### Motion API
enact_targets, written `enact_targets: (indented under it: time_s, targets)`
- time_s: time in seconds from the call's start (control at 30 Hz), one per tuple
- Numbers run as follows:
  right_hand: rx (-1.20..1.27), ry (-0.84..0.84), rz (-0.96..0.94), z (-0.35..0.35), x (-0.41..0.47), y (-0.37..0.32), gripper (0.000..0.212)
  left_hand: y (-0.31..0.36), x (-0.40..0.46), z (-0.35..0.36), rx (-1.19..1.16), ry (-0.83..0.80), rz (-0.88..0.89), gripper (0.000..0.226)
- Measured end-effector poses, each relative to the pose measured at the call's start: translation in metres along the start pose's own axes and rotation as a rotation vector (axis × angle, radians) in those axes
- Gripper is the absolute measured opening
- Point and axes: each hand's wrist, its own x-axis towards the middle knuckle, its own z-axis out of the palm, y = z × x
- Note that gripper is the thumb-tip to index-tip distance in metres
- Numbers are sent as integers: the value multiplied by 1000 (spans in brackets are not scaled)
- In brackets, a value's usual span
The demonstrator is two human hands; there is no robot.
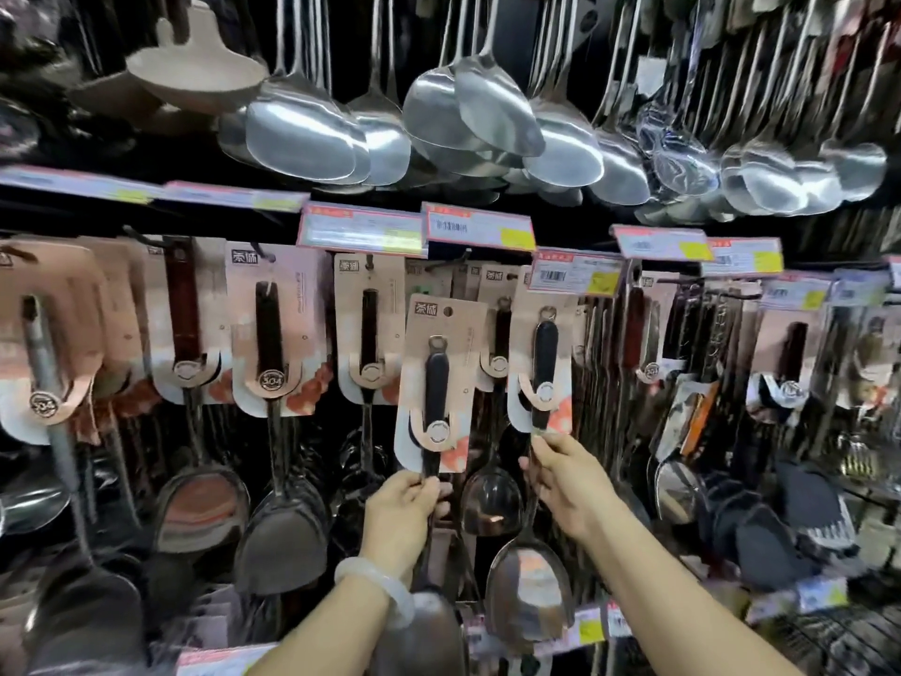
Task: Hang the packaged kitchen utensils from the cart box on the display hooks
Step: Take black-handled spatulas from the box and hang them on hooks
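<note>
Two carded utensils | left hand (404, 500) grips one (439, 383); right hand (560, 475) pinches other (543, 368)

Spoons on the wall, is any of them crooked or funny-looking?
Yes. The carded spoon gripped by the left hand tilts and its card hole sits on no hook. The right hand pinches a second carded spoon that hangs straighter.
</note>
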Motion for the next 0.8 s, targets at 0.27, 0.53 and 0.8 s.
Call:
enact_targets:
  time_s: [0.27,0.53,0.8]
  targets:
    - [-48,24,101,11,33,-5,19,1,7,9,9,20,24,14]
    - [-38,21,86,26,68,2,23,-12,11,-1,15,66,-3,11]
    - [-278,114,2,28,45,13,24,-14,7,-1,38,76,-11,12]
